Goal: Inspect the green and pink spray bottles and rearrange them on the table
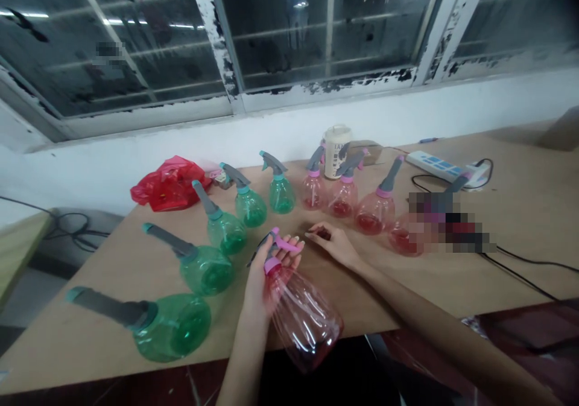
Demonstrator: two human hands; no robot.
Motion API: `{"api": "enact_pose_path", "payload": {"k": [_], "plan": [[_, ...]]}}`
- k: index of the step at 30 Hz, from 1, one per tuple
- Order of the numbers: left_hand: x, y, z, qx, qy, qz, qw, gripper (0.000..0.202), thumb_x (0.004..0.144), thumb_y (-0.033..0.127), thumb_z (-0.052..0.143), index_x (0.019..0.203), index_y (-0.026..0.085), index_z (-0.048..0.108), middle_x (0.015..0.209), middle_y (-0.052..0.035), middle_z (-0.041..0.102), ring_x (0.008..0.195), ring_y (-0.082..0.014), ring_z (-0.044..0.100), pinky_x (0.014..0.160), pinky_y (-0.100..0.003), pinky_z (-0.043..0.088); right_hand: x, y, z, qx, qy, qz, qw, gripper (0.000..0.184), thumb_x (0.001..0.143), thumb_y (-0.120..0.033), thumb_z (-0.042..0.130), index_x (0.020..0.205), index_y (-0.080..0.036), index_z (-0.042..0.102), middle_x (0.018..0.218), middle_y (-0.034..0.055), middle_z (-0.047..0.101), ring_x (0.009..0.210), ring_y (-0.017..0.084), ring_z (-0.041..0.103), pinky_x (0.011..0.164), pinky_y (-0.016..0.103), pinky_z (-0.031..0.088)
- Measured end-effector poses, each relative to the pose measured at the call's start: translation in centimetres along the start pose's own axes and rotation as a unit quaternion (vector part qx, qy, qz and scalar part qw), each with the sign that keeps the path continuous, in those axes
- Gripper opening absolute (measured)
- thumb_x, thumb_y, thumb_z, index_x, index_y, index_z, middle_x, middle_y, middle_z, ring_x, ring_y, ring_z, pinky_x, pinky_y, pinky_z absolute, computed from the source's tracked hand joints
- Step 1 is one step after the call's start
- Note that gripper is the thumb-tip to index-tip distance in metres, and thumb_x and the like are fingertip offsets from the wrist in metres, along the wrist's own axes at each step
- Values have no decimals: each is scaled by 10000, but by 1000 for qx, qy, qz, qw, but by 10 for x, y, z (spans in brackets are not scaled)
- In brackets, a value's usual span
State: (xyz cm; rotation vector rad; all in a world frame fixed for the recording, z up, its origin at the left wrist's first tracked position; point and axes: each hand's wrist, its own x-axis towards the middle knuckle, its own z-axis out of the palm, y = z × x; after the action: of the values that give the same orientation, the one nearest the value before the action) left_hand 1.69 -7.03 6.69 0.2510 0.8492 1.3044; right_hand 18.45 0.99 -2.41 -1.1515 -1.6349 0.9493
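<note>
My left hand is wrapped round the neck and sprayer head of a clear pink spray bottle. The bottle is tilted, its base towards me past the table's front edge, its pink trigger beside my fingers. Just right of it, my right hand hovers low over the tabletop, fingers loosely curled with a gap at the thumb; nothing shows in it. Several green spray bottles with grey heads curve along the left. Several pink spray bottles stand in a row behind and right of my right hand.
On the wooden table lies a crumpled red plastic bag at the back left. A cream cup stands behind the pink bottles. A white power strip with black cables is at right, near a blurred patch. Windows rise behind.
</note>
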Motion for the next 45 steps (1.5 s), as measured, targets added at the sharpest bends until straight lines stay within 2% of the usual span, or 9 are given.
{"api": "enact_pose_path", "payload": {"k": [7,9,12,15,20,23,27,40,45], "plan": [[1,1,20,52,-53,-2,997,270,837,357,589,905,105,659,908,-119,705,845,-218,687,733,-281,544,0,-3,-4,-9,-9,-7,1000,251,780,-403,607,897,-183,635,879,49,690,798,186,631,756,320,460],[-1,-4,20,69,-62,-1,996,278,818,370,611,898,108,655,835,-95,700,750,-187,688,680,-259,541,1,-5,-4,-12,-10,-12,1000,241,771,-400,616,879,-185,637,853,42,690,778,186,629,743,316,458],[-5,-12,18,73,-66,40,994,248,773,377,658,804,132,630,667,-19,647,565,-125,638,575,-222,518,1,-6,-5,-23,-20,-12,999,264,774,-444,609,857,-196,644,825,31,689,751,180,622,711,304,452],[-10,-18,13,74,-70,75,992,297,761,422,658,699,140,588,576,10,592,489,-111,592,504,-209,486,1,-6,-6,-36,-24,-6,999,294,786,-483,589,856,-203,646,838,26,689,746,174,615,692,294,442],[-10,-18,4,41,-36,63,997,340,792,455,616,837,120,653,756,-70,689,720,-189,683,684,-274,531,1,-4,-6,-52,-31,-16,998,273,793,-468,586,850,-209,650,831,22,692,722,169,609,669,289,441],[-7,-16,0,30,-44,40,998,364,818,453,578,892,109,668,887,-120,708,886,-240,678,791,-319,522,0,-6,-7,-60,-33,-24,997,254,799,-451,586,849,-212,652,832,22,695,731,171,615,689,293,444],[-7,-17,-4,13,-63,26,998,349,818,427,572,915,108,672,989,-141,700,996,-264,645,863,-349,500,-2,-11,-8,-63,-30,-36,997,246,810,-445,575,826,-210,648,811,18,689,742,173,622,701,292,443],[-9,-22,6,-14,-81,-2,997,367,795,445,577,919,113,671,992,-129,693,1028,-273,628,875,-355,498,-3,-10,-14,-63,-1,-36,997,247,804,-442,575,794,-205,643,793,17,680,732,173,612,705,292,442],[-9,-20,5,-15,-58,7,998,345,803,413,574,935,108,665,988,-126,691,982,-253,646,844,-338,511,-4,-8,-16,-68,11,-47,996,255,814,-444,560,787,-204,641,807,18,680,734,174,610,705,290,441]]}}
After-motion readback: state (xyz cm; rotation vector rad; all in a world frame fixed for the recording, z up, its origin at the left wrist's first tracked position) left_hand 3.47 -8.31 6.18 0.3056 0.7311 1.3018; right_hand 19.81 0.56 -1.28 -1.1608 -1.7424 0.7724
